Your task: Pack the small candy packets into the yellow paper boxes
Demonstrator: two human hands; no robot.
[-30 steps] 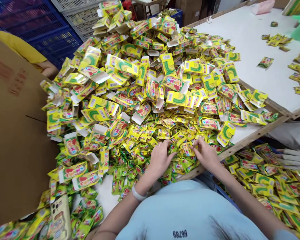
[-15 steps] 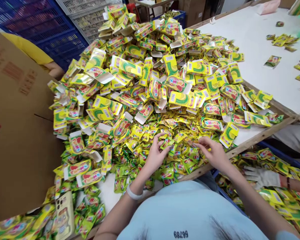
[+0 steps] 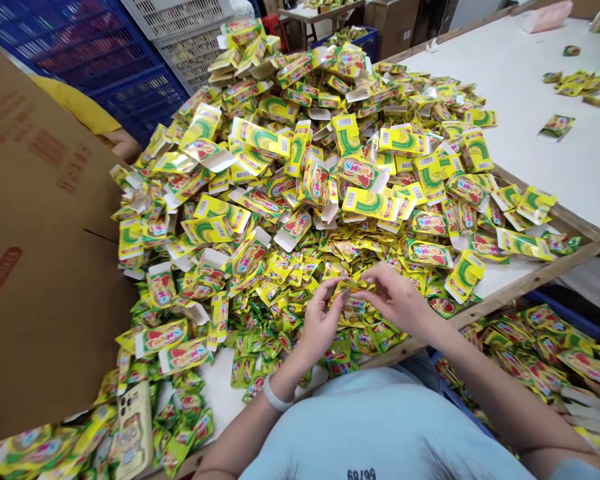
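My left hand (image 3: 321,325) is over the front of a heap of small yellow and green packets (image 3: 275,310), its thumb and curled index finger close together. Whatever sits between those fingertips blends into the packets behind. Just to its right, my right hand (image 3: 397,300) reaches inward with the thumb and index finger apart, and no held thing shows there. The fingertips of both hands almost meet. Behind them rises a large pile of yellow printed boxes (image 3: 367,202), many with white end flaps open.
A cardboard carton (image 3: 45,267) stands at left, near a phone (image 3: 134,430). Below right, a blue crate (image 3: 570,310) is full of packs, with a co-worker's gloved hand (image 3: 587,407) over it. A wooden edge (image 3: 525,283) borders the white table (image 3: 510,93). Crates (image 3: 150,87) are stacked behind.
My right hand has moved left toward my left hand, and the left fingers have drawn closer together. The co-worker's gloved hand has shifted down and right. The view has turned slightly.
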